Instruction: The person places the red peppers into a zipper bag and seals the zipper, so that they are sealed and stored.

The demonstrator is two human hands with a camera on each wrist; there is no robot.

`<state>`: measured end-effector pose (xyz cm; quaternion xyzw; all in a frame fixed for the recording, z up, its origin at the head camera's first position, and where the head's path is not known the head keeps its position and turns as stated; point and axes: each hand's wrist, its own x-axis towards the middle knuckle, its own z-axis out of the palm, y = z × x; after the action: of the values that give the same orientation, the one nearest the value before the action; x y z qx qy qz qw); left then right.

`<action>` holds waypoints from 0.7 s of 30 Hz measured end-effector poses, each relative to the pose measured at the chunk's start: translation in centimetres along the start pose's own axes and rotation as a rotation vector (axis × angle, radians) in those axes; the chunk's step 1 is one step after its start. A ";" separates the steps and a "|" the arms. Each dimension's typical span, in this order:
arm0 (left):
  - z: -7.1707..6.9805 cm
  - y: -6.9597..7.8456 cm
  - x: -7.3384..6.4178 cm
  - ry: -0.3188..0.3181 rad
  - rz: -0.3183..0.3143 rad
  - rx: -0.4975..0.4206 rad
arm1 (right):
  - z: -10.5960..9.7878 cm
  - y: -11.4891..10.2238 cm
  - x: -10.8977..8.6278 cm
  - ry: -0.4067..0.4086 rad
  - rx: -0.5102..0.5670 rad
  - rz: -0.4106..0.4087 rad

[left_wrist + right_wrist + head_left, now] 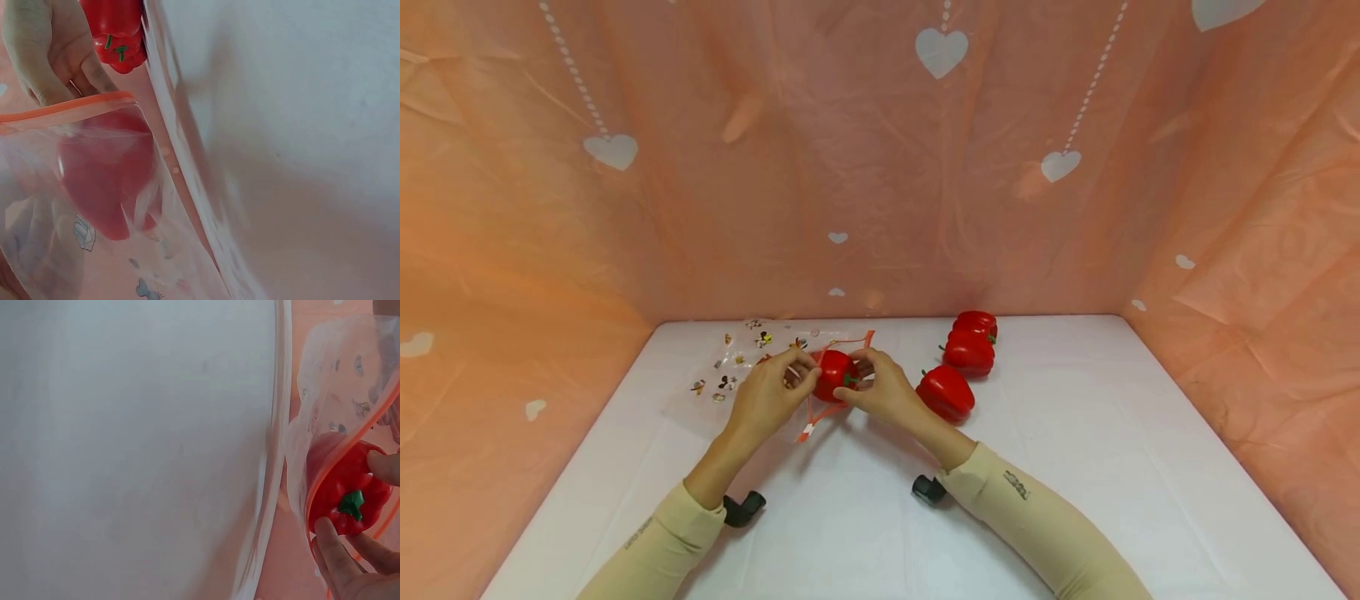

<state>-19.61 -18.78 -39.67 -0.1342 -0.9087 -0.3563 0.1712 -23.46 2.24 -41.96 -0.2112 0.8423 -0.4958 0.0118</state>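
Over tabletop [1075,458], right fingers [337,553] clasp pepper [347,481], left fingers [806,384] seemingly bag [741,362].

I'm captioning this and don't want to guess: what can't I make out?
Head view: rear pepper, partly hidden by the front pepper; right sleeve print, too small to make out.
Left wrist view: left hand, veiled by the clear bag.
Right wrist view: right hand, cut off by the picture's edge.

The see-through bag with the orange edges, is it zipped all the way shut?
No, the bag is open, with a red pepper sitting in its mouth, green stem showing.
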 end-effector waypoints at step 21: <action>-0.1 -0.1 -0.1 -0.039 -0.038 0.062 | -0.6 -0.8 -0.4 -0.049 0.054 0.017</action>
<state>-19.49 -18.92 -39.71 -0.1183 -0.9249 -0.3284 0.1509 -22.94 2.59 -41.06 -0.2157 0.8297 -0.5132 0.0421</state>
